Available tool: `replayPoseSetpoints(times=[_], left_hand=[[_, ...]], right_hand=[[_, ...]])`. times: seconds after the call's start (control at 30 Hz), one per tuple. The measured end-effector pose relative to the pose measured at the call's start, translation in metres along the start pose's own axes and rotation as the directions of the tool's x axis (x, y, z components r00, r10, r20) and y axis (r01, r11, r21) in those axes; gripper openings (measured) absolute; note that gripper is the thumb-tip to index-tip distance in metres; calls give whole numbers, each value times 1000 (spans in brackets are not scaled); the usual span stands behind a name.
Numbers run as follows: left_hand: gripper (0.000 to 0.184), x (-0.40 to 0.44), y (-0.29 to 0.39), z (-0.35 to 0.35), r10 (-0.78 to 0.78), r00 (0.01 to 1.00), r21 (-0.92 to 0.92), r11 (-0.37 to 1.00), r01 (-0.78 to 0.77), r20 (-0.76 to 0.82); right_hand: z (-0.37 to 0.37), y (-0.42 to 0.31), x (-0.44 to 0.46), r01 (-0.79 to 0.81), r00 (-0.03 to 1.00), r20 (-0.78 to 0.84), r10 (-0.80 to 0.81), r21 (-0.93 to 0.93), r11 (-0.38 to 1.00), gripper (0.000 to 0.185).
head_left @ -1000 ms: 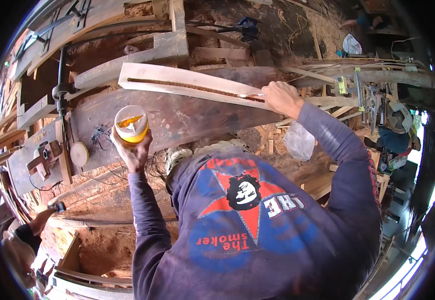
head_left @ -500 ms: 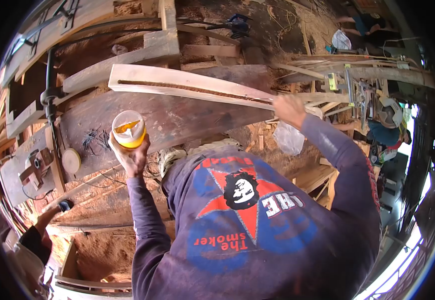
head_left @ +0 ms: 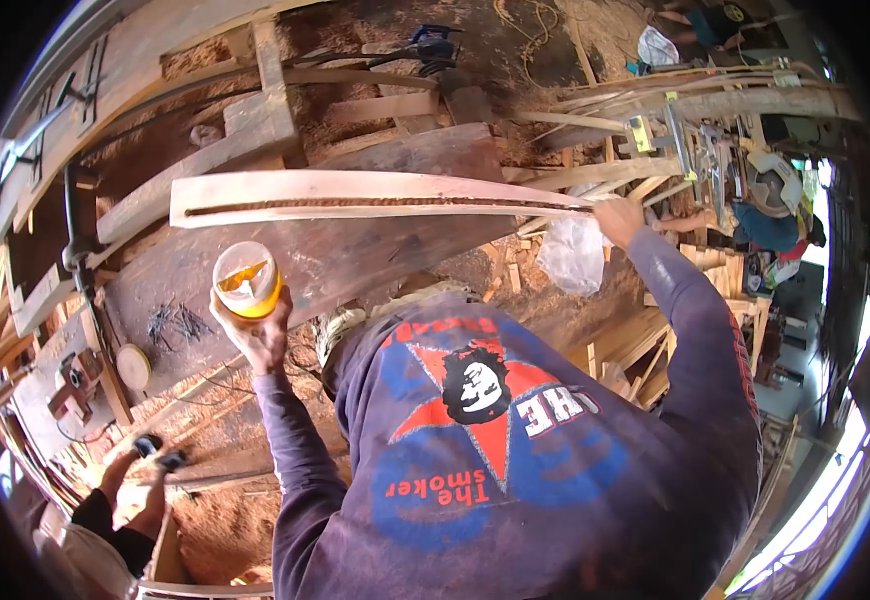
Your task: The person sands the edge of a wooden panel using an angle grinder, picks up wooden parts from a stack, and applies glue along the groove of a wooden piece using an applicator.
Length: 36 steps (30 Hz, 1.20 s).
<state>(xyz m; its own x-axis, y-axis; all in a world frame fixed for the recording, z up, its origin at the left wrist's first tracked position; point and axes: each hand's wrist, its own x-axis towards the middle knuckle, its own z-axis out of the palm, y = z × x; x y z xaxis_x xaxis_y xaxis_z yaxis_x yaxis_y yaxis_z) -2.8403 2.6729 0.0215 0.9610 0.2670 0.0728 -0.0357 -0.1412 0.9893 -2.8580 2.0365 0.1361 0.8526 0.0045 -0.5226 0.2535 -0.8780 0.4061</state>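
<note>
My left hand [head_left: 260, 338] grips a translucent plastic cup [head_left: 245, 277] with yellow contents, tilted so that its round end faces up at me. Above it lies a long, pale, slightly curved wooden beam [head_left: 355, 190] with a narrow dark groove running along its length. At the beam's right end is my right hand [head_left: 619, 220], its fingers closed beside the end of the groove. Whether they hold the beam or some small thing is hidden. A crumpled clear plastic bag [head_left: 571, 256] hangs or lies just below that hand.
The beam rests over a broad dark plank [head_left: 395, 250]. Thin dark pieces [head_left: 177, 325] and a round wooden disc [head_left: 133, 367] lie to the left. A blue power tool [head_left: 433, 45] is at the back. Another person's legs [head_left: 125, 495] show at lower left; a saw [head_left: 773, 183] stands right.
My right hand has moved rightward along the groove to the beam's end. The view has shifted a little, and more of the other person's legs shows. My left hand still holds the cup.
</note>
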Motion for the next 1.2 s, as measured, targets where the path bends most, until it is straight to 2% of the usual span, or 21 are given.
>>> replayPoseSetpoints(times=[0.03, 0.07, 0.1, 0.17, 0.23, 0.33, 0.37, 0.4, 0.5, 0.57, 0.6, 0.67, 0.73, 0.8, 0.87, 0.93, 1.0, 1.03, 1.1, 1.13, 1.2], left_hand=[[90, 0, 2, 8, 15, 1000, 24, 1000, -15, 18], [90, -1, 6, 18, 29, 999, 47, 998, -30, 38], [98, -2, 13, 33, -44, 999, -108, 993, 47, 29], [97, 4, 17, 46, 0, 996, -96, 995, 9, 93], [97, 11, 20, 58, 63, 987, -38, 998, -58, 148], [98, 22, 38, 73, 77, 978, 36, 996, -86, 193], [99, 24, 43, 76, 97, 975, 59, 992, -111, 199], [99, 25, 44, 81, 85, 976, -35, 996, -80, 203], [96, 38, 38, 82, 246, 933, 69, 960, -272, 262], [96, 45, 47, 81, 332, 881, 176, 897, -405, 336], [99, 49, 55, 81, 387, 833, 258, 823, -506, 396], [99, 55, 62, 84, 424, 784, 202, 808, -554, 453], [99, 62, 71, 88, 471, 724, 210, 746, -632, 504], [100, 65, 86, 89, 436, 706, 208, 750, -628, 558], [105, 70, 94, 90, 404, 680, 182, 765, -618, 612], [108, 71, 111, 89, 455, 645, 148, 737, -660, 613], [108, 74, 106, 85, 480, 586, 126, 694, -708, 652], [108, 76, 103, 77, 475, 585, 123, 699, -705, 658], [106, 79, 95, 61, 477, 592, 103, 716, -690, 649], [106, 82, 93, 52, 469, 612, 124, 721, -682, 637], [107, 89, 89, 35, 447, 654, 149, 746, -649, 610]], right_hand=[[-6, -20, 3, -69, 996, -48, 72, 49, 996, 17], [-20, -37, 12, -92, 996, 17, 90, 136, 986, 17], [-30, -55, 18, 29, 986, -165, -18, 67, 997, 17], [-60, -88, 40, 67, 995, -76, -58, 126, 990, 16], [-84, -119, 47, 183, 936, -332, -118, 171, 968, 23], [-116, -130, 63, 226, 896, -437, -74, 307, 924, 20], [-130, -124, 58, 325, 801, -597, -52, 360, 874, 21], [-147, -115, 50, 347, 793, -606, -60, 369, 862, 23], [-190, -95, 22, 369, 806, -586, 89, 614, 698, 16], [-225, -93, -1, 486, 772, -636, 23, 612, 623, 15], [-242, -95, -13, 528, 760, -648, -39, 583, 617, 10], [-270, -110, -29, 596, 688, -709, -155, 430, 678, 8], [-284, -136, -32, 559, 571, -751, -331, 61, 827, 11], [-291, -173, -27, 462, 583, -695, -420, -141, 875, 13], [-287, -214, -12, 406, 612, -666, -427, -198, 892, 11], [-288, -239, 6, 426, 569, -694, -440, -210, 880, 9], [-293, -238, 22, 576, 730, -545, -413, 164, 801, 12], [-292, -231, 33, 596, 711, -554, -433, 149, 789, 12], [-290, -213, 52, 760, 641, -593, -487, 400, 512, 16], [-294, -213, 52, 774, 625, -592, -509, 389, 499, 16], [-301, -217, 45, 424, 873, -265, -410, 827, 369, 21]])
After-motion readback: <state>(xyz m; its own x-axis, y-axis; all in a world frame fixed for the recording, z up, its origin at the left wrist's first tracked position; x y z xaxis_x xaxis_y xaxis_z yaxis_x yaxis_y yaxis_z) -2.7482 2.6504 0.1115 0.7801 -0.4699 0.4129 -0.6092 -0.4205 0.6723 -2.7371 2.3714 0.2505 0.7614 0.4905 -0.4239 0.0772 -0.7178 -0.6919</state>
